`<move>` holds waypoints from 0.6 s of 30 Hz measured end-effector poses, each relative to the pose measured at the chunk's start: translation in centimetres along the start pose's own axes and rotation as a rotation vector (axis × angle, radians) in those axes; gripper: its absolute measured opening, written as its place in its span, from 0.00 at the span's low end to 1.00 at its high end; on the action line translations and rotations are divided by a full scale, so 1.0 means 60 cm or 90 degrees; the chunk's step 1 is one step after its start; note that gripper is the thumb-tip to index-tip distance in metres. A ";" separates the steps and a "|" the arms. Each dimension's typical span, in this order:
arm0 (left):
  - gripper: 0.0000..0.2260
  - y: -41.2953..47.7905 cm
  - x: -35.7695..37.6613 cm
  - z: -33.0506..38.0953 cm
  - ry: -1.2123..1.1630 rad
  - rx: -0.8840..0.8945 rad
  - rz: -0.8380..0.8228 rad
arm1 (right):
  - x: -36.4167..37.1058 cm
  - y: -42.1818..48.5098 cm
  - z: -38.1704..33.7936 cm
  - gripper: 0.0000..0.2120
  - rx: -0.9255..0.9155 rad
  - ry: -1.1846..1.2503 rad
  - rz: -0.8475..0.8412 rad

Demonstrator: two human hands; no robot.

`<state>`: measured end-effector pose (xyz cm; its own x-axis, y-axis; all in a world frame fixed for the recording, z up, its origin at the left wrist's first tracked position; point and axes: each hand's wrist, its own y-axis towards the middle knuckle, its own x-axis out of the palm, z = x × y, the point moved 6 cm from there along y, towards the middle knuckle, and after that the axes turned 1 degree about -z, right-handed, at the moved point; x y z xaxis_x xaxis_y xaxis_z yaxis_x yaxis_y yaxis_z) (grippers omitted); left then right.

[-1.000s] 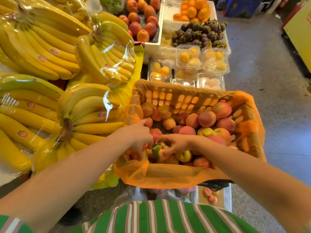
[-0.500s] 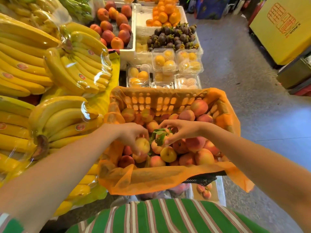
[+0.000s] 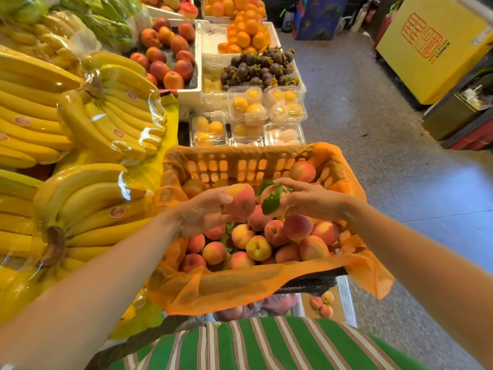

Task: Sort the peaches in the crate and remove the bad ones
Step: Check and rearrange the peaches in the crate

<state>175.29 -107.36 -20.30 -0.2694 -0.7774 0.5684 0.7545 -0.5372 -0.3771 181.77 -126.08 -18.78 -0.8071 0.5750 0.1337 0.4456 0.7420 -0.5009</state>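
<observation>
Head view: my left hand (image 3: 202, 212) grips one peach (image 3: 240, 202), fingers curled round it, raised above the crate (image 3: 240, 164). My right hand (image 3: 312, 200) pinches a second, leafy peach (image 3: 272, 200) just beside the first. The other peaches (image 3: 266, 241) lie heaped in the crate below (no defects legible from here). Risk: both fruits hang over the heap, so a slipped grip would drop one back, bruising sound fruit or losing a reject among them. The mesh liner (image 3: 240, 287) could snag fingers.

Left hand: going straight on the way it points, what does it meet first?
Probably the leafy peach held by the right hand; the pink peach in the left hand would touch it first, though depth is unclear.
</observation>
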 end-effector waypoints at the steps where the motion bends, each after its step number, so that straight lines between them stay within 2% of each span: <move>1: 0.25 0.003 0.003 -0.001 -0.061 0.012 -0.006 | 0.003 -0.003 0.001 0.20 -0.008 0.032 0.000; 3: 0.27 0.011 0.005 -0.003 -0.164 0.023 0.004 | 0.005 -0.005 0.003 0.22 -0.024 0.062 0.004; 6: 0.27 0.022 0.007 -0.003 -0.206 0.033 0.032 | 0.009 -0.006 0.003 0.29 -0.037 0.073 0.005; 10: 0.31 0.029 0.016 0.002 -0.233 0.046 0.053 | 0.005 -0.016 0.000 0.18 -0.043 0.072 0.026; 13: 0.34 0.032 0.024 0.005 -0.216 0.048 0.057 | -0.009 -0.027 0.004 0.21 -0.050 0.039 0.049; 16: 0.30 0.037 0.031 0.004 -0.198 0.040 0.077 | -0.042 -0.047 0.009 0.20 -0.020 -0.048 0.102; 18: 0.22 0.041 0.037 0.003 -0.166 0.034 0.104 | -0.069 -0.067 0.007 0.25 0.024 -0.149 0.138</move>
<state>176.68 -110.34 -19.83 0.0152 -0.7387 0.6739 0.8076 -0.3884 -0.4439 183.14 -131.57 -17.70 -0.7642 0.6203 -0.1770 0.6055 0.5953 -0.5282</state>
